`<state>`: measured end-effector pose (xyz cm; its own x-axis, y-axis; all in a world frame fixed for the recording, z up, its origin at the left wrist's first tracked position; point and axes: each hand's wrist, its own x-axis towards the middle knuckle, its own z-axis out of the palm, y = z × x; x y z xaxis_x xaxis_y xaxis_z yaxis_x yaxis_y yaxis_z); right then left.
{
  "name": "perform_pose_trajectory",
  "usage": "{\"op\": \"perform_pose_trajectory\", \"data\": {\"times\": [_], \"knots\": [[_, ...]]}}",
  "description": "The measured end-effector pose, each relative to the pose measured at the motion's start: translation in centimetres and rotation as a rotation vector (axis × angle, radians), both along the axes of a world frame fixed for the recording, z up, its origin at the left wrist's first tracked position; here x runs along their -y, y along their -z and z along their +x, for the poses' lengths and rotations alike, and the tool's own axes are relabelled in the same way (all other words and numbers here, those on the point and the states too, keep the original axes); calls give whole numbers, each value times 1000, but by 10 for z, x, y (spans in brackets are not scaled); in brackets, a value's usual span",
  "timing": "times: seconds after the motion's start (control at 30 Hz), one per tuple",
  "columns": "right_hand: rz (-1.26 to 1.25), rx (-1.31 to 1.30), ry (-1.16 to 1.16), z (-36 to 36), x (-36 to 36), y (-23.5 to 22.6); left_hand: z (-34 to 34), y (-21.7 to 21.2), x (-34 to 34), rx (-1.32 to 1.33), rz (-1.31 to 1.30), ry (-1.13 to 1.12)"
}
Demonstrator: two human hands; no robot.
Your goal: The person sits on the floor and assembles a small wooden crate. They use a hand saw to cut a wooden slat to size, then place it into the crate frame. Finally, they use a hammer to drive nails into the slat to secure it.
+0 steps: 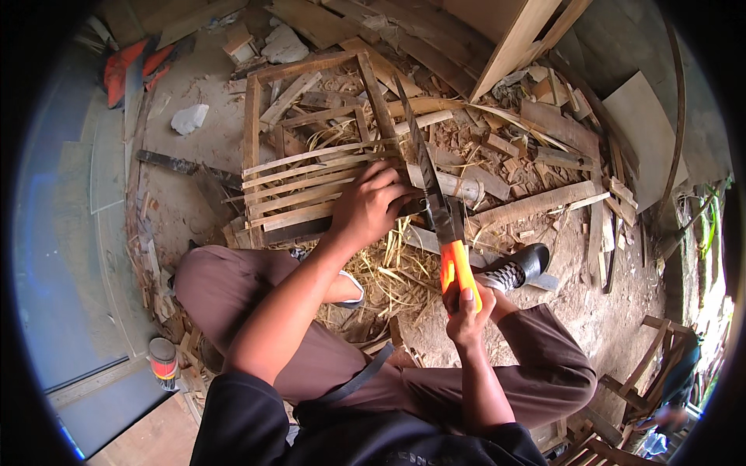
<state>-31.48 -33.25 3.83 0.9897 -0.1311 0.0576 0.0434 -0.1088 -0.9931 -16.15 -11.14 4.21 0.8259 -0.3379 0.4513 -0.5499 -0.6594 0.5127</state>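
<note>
My right hand (466,307) grips the orange handle of a long knife (430,175), its dark blade pointing up and away from me. My left hand (369,206) presses on a bundle of thin bamboo slats (299,186) and holds their right end close to the blade. The slats lie across a rough wooden frame (252,116) on the ground. I sit with both knees bent in brown trousers. One foot in a black and white checkered shoe (517,270) rests to the right of the knife.
Wood offcuts, bamboo strips and shavings (388,272) litter the dirt floor. Planks (513,46) lean at the back. A small red and white can (163,361) stands at lower left, an orange object (128,66) at upper left. Wooden frames (645,365) sit at lower right.
</note>
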Motion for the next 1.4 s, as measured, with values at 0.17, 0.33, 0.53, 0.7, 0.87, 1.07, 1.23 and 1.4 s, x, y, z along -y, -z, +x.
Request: {"op": "perform_pose_trajectory", "data": {"times": [0.17, 0.33, 0.53, 0.7, 0.87, 1.07, 1.23, 1.4], "knots": [[64, -35, -33, -27, 7, 0, -4, 0, -3, -99, 14, -30], [75, -152, 30, -63, 22, -15, -4, 0, -5, -57, 99, 11], [-68, -115, 10, -4, -2, -25, -3, -1, -2, -84, 33, -4], [44, -141, 39, -76, 21, -22, -1, -1, 0, -87, 33, -2], [-39, -254, 89, -48, 23, -55, 8, 1, -3, -63, 52, -14], [110, -275, 63, -75, 34, -51, -10, -4, 1, -65, -21, 35], [51, -250, 114, -32, 18, -51, 1, 1, 2, -118, 21, 23], [149, -209, 73, -66, 32, -47, -5, -3, 5, -50, 20, 0]]}}
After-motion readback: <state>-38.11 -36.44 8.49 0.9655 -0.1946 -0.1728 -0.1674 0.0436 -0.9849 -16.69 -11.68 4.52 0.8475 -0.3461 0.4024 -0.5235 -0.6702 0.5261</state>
